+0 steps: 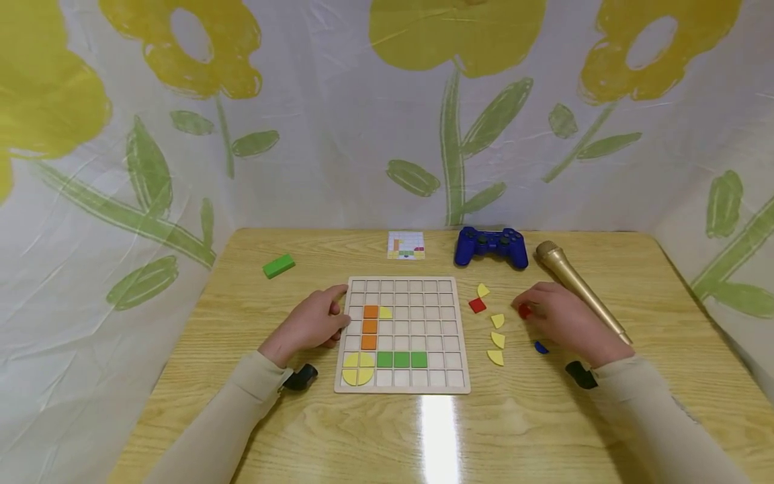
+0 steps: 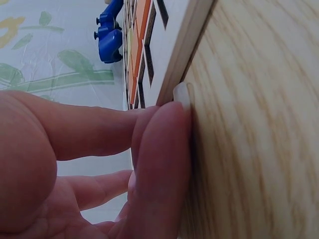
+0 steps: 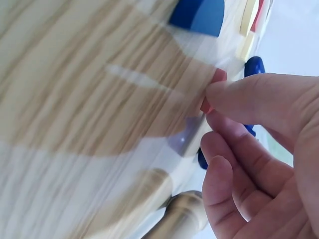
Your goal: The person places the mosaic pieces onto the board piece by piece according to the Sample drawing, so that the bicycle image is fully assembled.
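Observation:
A wooden grid board (image 1: 402, 390) lies on the table between the hands. The left hand (image 1: 314, 317) rests at its left edge, index finger and thumb reaching to the rim; in the left wrist view a fingertip lies against the board's side. Orange squares (image 1: 369, 327), green squares (image 1: 402, 359) and yellow quarter-circles (image 1: 358, 368) sit in its cells. Right of the board, the right hand (image 1: 565, 319) pinches a small red piece (image 3: 219, 76) between thumb and index finger, low over the table. The thumb hides much of that piece. A blue piece (image 1: 541, 347) lies near this hand.
Several yellow quarter-circles (image 1: 498, 341) and a red square (image 1: 478, 305) lie beside the board. Behind stand a pattern card (image 1: 406, 245) and a blue game controller (image 1: 491, 247). A gold microphone (image 1: 577, 286) lies right, a green block (image 1: 279, 266) left.

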A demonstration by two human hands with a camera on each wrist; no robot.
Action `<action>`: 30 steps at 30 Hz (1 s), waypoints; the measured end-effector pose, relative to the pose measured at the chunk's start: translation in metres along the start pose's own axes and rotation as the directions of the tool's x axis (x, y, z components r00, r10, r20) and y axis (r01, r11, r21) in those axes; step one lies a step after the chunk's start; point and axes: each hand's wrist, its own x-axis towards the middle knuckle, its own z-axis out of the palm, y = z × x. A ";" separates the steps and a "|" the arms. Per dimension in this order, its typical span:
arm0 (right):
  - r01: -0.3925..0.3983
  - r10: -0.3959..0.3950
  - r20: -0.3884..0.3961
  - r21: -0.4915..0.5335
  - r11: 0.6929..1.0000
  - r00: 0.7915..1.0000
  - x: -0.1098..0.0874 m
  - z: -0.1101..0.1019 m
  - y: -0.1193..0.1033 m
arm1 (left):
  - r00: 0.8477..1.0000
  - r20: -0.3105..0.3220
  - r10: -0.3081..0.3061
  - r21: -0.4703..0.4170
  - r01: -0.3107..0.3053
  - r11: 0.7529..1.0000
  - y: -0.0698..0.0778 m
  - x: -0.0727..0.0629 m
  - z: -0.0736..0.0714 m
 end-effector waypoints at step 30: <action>-0.074 0.072 0.036 0.047 0.996 0.997 -0.003 -0.002 -0.003 | 1.000 -0.003 0.012 0.014 -0.012 1.000 0.002 -0.002 -0.001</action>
